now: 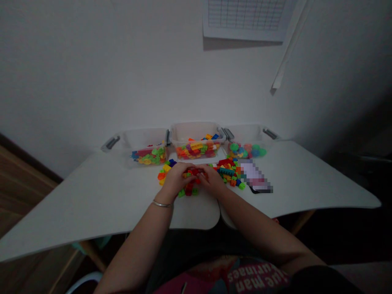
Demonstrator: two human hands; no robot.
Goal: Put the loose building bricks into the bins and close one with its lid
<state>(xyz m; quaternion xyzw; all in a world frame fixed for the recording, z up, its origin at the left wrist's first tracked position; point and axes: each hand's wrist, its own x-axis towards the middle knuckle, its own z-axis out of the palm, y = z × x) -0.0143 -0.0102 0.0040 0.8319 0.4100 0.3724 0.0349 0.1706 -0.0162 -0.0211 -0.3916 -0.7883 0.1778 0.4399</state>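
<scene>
My left hand [175, 179] and my right hand [212, 179] meet at the middle of the white table [101, 196], fingers curled around a small cluster of red and orange building blocks [192, 173]. Loose coloured blocks [228, 171] lie scattered around both hands, with green and red ones [187, 190] just below them. A thin bracelet [162, 204] circles my left wrist. Both hands look closed on the block cluster; the exact grip is hidden by the fingers.
Three clear plastic bins stand at the table's back edge: the left bin [143, 141], the middle bin [196, 132] and the right bin [248, 136], each with coloured pieces. A blurred flat object [255, 177] lies right of the blocks. A wall is behind.
</scene>
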